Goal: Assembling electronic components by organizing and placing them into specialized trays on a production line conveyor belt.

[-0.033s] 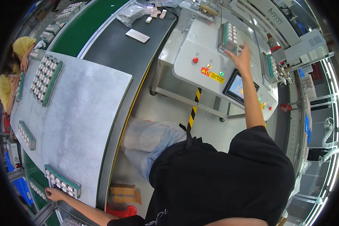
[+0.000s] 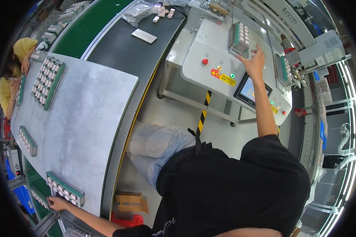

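The right grip point(image 2: 254, 66) has drawn back slightly, thumb and fingers apart; the green-sided block point(image 2: 241, 36) sits unmoved just beyond its thumb on the machine point(image 2: 195, 55). The left grip point(image 2: 58, 203) stays beside the green strip point(image 2: 38, 197), its hold impossible to tell; the table point(image 2: 87, 106) lies beyond, unchanged.

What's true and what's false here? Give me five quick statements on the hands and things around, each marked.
1. The screen on the machine is lit. True.
2. The right hand is a closed fist. False: its thumb and fingers are spread.
3. The left hand touches the screen. False: it is by a rack at the grey board's corner.
4. The co-worker's sleeves are yellow. True.
5. The striped tape is red and white. False: black and yellow.
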Available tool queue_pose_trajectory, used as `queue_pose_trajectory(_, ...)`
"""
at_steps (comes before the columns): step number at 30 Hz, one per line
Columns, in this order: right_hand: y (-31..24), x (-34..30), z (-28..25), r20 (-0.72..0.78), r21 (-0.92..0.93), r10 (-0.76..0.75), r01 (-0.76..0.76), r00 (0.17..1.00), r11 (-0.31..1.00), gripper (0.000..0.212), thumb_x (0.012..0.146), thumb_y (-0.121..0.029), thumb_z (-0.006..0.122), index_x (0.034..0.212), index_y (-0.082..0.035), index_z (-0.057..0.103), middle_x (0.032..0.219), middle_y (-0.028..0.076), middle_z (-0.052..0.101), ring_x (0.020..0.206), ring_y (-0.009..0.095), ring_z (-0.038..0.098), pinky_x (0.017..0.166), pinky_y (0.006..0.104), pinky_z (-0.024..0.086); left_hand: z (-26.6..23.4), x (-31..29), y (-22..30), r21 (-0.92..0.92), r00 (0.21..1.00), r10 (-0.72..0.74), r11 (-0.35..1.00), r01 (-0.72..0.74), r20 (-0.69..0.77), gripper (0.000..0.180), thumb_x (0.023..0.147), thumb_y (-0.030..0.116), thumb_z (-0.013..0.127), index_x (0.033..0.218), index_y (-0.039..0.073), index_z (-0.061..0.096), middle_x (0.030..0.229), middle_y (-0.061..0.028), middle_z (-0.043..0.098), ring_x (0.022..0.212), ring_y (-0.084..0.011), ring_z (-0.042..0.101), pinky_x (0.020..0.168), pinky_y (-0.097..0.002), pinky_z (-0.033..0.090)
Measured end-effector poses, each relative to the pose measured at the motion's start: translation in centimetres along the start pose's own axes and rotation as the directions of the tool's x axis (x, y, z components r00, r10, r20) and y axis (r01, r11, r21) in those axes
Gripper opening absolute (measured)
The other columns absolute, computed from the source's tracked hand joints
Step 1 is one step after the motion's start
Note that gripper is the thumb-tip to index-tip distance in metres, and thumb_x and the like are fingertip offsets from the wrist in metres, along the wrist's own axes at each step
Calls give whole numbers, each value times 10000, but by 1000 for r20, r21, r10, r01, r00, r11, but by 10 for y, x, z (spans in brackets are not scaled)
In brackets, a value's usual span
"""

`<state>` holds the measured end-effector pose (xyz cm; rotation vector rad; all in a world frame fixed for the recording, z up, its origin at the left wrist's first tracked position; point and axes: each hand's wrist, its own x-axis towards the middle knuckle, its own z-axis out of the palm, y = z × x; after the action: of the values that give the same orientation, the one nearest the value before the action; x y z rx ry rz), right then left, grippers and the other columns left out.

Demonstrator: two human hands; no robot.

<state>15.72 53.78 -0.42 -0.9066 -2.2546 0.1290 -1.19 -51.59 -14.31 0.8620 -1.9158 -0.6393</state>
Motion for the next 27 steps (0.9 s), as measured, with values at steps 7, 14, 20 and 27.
queue_pose_trajectory(7, 9, -66, -5, 159, -310, 0, 50, 987, 949, 1114, 623, -322, 988, 1529, -28, 410, 1132, 180, 565, 1081, 376, 555, 958, 495, 449, 4, -4, 8, -55, 999, 38, 998, -37, 21, 313, 951, 238, 647, 1133, 17, 773, 1132, -187, 757, 1025, -326, 726, 924, -396, 561)
queue_pose_trajectory(14, -2, -72, 6, 128, -326, 85, -39, 988, 945, 1038, 652, -233, 946, 1524, -53, 412, 1199, 224, 542, 1119, 418, 545, 974, 538, 440, 5, 6, -8, -8, 997, 52, 999, -52, 60, 344, 978, 241, 621, 1167, -16, 750, 1178, -204, 743, 1080, -344, 707, 967, -404, 542)
queue_pose_trajectory(20, -12, -102, 3, 158, -186, 19, 11, 987, 982, 710, 752, -225, 878, 1362, -63, 552, 1130, 193, 563, 1085, 382, 547, 944, 491, 451, 8, 5, -7, 38, 995, 60, 997, -63, 80, 338, 988, 254, 619, 1169, 4, 756, 1181, -198, 742, 1066, -346, 707, 956, -407, 545)
queue_pose_trajectory(27, -61, -196, 32, 460, 375, -136, -53, 877, 925, 272, 905, -199, 731, 1115, -51, 640, 992, 148, 607, 941, 307, 613, 838, 423, 512, 27, 11, -17, 46, 995, 94, 994, -96, 39, 394, 956, 379, 636, 1114, 59, 803, 1111, -169, 770, 1022, -361, 726, 911, -438, 567)
